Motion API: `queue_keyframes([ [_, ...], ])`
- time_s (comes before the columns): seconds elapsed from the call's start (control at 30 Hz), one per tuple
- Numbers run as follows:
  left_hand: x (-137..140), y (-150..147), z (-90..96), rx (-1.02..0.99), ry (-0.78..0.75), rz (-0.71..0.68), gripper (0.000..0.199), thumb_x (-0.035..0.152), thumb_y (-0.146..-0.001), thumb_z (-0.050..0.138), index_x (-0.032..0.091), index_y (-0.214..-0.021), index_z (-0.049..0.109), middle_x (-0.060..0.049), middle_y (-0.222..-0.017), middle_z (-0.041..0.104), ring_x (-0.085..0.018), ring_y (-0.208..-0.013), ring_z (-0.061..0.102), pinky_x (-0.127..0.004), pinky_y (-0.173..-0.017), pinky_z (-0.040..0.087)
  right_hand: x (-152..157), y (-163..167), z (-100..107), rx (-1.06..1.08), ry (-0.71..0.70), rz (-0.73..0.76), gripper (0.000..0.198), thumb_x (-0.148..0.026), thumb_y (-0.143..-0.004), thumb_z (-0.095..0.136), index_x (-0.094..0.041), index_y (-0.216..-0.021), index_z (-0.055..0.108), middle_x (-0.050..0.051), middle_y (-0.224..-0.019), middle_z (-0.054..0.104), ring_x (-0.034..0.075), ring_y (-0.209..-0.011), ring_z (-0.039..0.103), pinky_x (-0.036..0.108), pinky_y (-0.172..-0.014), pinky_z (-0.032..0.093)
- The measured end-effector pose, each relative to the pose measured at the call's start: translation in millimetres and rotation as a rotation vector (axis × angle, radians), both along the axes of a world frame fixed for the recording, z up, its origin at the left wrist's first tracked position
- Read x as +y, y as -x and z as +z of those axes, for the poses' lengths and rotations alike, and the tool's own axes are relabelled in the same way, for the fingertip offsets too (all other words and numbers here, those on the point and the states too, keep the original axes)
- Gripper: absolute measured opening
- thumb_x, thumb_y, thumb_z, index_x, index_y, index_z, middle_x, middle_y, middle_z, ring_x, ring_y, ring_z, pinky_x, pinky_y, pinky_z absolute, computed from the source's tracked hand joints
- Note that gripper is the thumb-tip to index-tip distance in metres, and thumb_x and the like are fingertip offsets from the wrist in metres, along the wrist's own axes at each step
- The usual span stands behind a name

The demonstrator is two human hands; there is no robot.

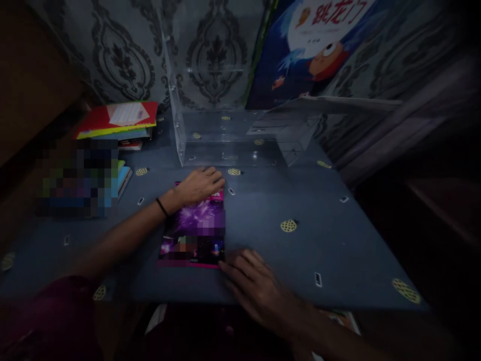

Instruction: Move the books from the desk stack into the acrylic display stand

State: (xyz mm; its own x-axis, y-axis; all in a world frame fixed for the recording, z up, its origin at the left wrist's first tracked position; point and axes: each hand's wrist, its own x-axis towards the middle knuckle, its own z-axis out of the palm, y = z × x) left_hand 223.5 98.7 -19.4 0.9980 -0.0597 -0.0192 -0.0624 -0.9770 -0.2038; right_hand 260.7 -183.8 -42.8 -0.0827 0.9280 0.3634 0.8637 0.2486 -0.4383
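A purple and black booklet or magazine (pixel 199 218) with pink edges lies flat on the table in front of me. My left hand (pixel 201 184) rests across its far end, palm down, fingers bent loosely over the upper right corner. At the near right corner is my right hand (pixel 255 281), slightly blurred, its fingers curved and one fingertip touching that corner. Neither hand lifts the booklet. A dark band circles my left wrist.
A clear acrylic stand (pixel 229 155) is behind the booklet, with a large blue picture book (pixel 296 60) upright at its right. Stacked books (pixel 124 120) and a partly pixelated pile (pixel 82 175) lie on the left. A blue pineapple-print cloth (pixel 255 215) covers the table.
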Motion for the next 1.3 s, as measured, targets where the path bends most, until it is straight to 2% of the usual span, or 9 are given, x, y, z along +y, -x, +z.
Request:
queue_keyframes([
  [0.1, -24, 18, -7.3, -0.089, 0.092, 0.153, 0.032, 0.016, -0.106, 0.033, 0.012, -0.129, 0.055, -0.014, -0.118, 0.065, -0.027, -0.113, 0.062, -0.039, -0.090, 0.055, 23, -13, 4, 0.035, -0.074, -0.001, 0.026, -0.016, -0.104, 0.046, -0.014, -0.117, 0.069, 0.008, -0.088, 0.070, 0.023, -0.082, 0.062, 0.044, -0.079, 0.059],
  [0.17, -35, 36, -16.3, -0.158, 0.169, 0.196, 0.036, 0.012, -0.103, 0.039, 0.012, -0.136, 0.052, -0.018, -0.128, 0.064, -0.029, -0.121, 0.061, -0.044, -0.099, 0.054, 45, -25, 5, 0.057, -0.111, -0.022, 0.026, -0.016, -0.104, 0.045, -0.015, -0.115, 0.069, 0.008, -0.087, 0.069, 0.023, -0.081, 0.063, 0.044, -0.077, 0.059],
  [0.23, -38, 52, -25.7, -0.206, 0.253, 0.185, 0.042, 0.011, -0.101, 0.038, 0.010, -0.142, 0.048, -0.020, -0.143, 0.057, -0.029, -0.136, 0.053, -0.047, -0.111, 0.047, 67, -33, 4, 0.058, -0.119, -0.025, 0.028, -0.018, -0.104, 0.045, -0.016, -0.121, 0.067, 0.011, -0.099, 0.071, 0.025, -0.092, 0.065, 0.047, -0.084, 0.060],
  [0.37, -25, 75, -37.7, -0.255, 0.386, 0.249, 0.049, 0.013, -0.100, 0.037, 0.014, -0.149, 0.045, -0.017, -0.155, 0.049, -0.024, -0.148, 0.042, -0.047, -0.121, 0.038, 107, -34, -8, 0.020, -0.031, -0.005, 0.043, -0.028, -0.104, 0.045, -0.014, -0.145, 0.049, 0.020, -0.144, 0.055, 0.032, -0.133, 0.053, 0.057, -0.108, 0.051],
  [0.43, -14, 86, -39.6, -0.289, 0.398, 0.336, 0.046, 0.019, -0.103, 0.037, 0.014, -0.147, 0.048, -0.017, -0.155, 0.050, -0.024, -0.147, 0.043, -0.047, -0.122, 0.037, 120, -32, -16, 0.006, 0.044, -0.017, 0.052, -0.033, -0.104, 0.046, -0.016, -0.152, 0.040, 0.020, -0.154, 0.045, 0.034, -0.143, 0.045, 0.059, -0.112, 0.047],
  [0.67, 3, 114, -43.6, -0.312, 0.402, 0.464, 0.048, 0.029, -0.107, 0.031, 0.015, -0.150, 0.045, -0.015, -0.157, 0.047, -0.024, -0.149, 0.041, -0.050, -0.121, 0.035, 151, -34, -23, -0.095, 0.131, 0.068, 0.058, -0.043, -0.105, 0.047, -0.010, -0.152, 0.042, 0.021, -0.159, 0.041, 0.031, -0.151, 0.033, 0.056, -0.124, 0.031],
  [0.83, 3, 112, -42.4, -0.254, 0.398, 0.498, 0.050, 0.033, -0.107, 0.029, 0.013, -0.152, 0.043, -0.016, -0.160, 0.042, -0.025, -0.152, 0.036, -0.051, -0.123, 0.031, 160, -48, -24, -0.101, 0.160, -0.023, 0.059, -0.046, -0.106, 0.041, -0.011, -0.153, 0.042, 0.020, -0.161, 0.039, 0.030, -0.153, 0.028, 0.058, -0.124, 0.028],
  [1.0, -13, 131, -34.6, -0.136, 0.360, 0.439, 0.059, 0.045, -0.108, 0.032, 0.016, -0.159, 0.029, -0.015, -0.166, 0.031, -0.027, -0.157, 0.022, -0.053, -0.126, 0.022, 157, -50, -30, -0.109, 0.150, -0.065, 0.054, -0.037, -0.106, 0.038, -0.008, -0.152, 0.044, 0.019, -0.162, 0.037, 0.029, -0.154, 0.028, 0.056, -0.125, 0.026],
  [1.3, -109, 175, -28.3, -0.054, 0.314, 0.159, 0.067, 0.052, -0.104, 0.043, 0.022, -0.161, 0.024, -0.011, -0.163, 0.037, -0.024, -0.155, 0.027, -0.055, -0.128, 0.016, 159, -43, -28, -0.148, 0.137, -0.124, 0.050, -0.032, -0.105, 0.043, -0.007, -0.148, 0.047, 0.021, -0.159, 0.040, 0.031, -0.152, 0.032, 0.054, -0.125, 0.029],
])
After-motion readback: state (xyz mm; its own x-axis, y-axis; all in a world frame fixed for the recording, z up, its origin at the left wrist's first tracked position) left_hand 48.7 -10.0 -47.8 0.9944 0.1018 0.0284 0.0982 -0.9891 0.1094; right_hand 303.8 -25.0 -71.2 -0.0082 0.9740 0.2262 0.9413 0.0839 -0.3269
